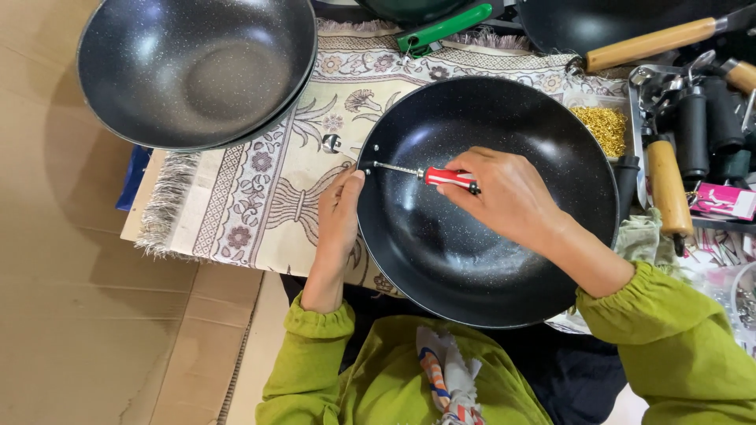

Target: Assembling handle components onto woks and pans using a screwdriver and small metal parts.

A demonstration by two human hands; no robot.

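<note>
Right hand point(504, 193) is gripping a red-handled screwdriver point(449, 178), driving a screw at the black speckled pan point(488, 260) rim; left hand point(337, 214) is bracing the rim, fingers curled against it; no handle fitted yet.

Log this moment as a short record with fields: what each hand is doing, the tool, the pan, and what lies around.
right hand: right hand grips the red-handled screwdriver
tool tip: at the inner wall of the black pan, on its left side
left hand: left hand rests on the outside of the pan's left rim
under the pan: patterned fringed cloth
upper left: stacked black pans
right side: wooden handles and a tray of small gold pieces
</note>
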